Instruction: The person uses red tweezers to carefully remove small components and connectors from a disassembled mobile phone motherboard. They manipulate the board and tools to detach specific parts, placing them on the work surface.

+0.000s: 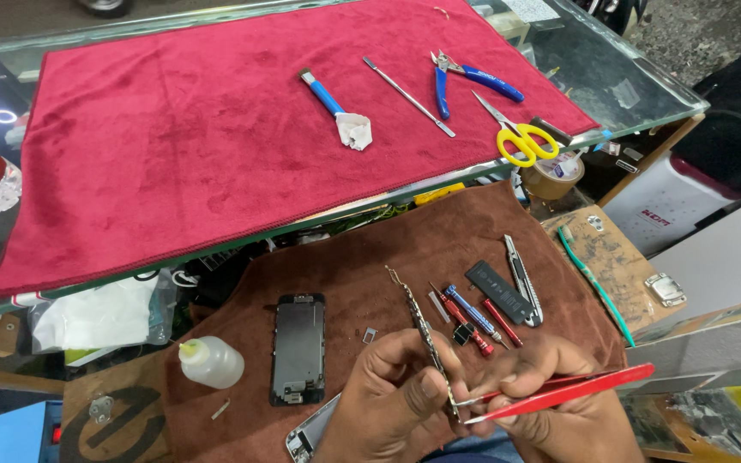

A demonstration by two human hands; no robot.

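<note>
The left hand [396, 399] is pinching a thin, bendy-looking flex strip [422, 330] upright over the brown cloth [345, 266], while the right hand [559, 411] is squeezing red tweezers [559, 394] onto its lower end; light and probably fragile, best held by its edges.

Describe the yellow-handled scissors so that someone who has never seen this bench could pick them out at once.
Start at the big red cloth spread over the glass counter and go to its near right corner. The scissors lie there with closed blades pointing up the cloth, partly over the edge above a roll of brown tape. Unlike the blue-handled pliers just beyond, they have bright yellow loop handles.
</note>
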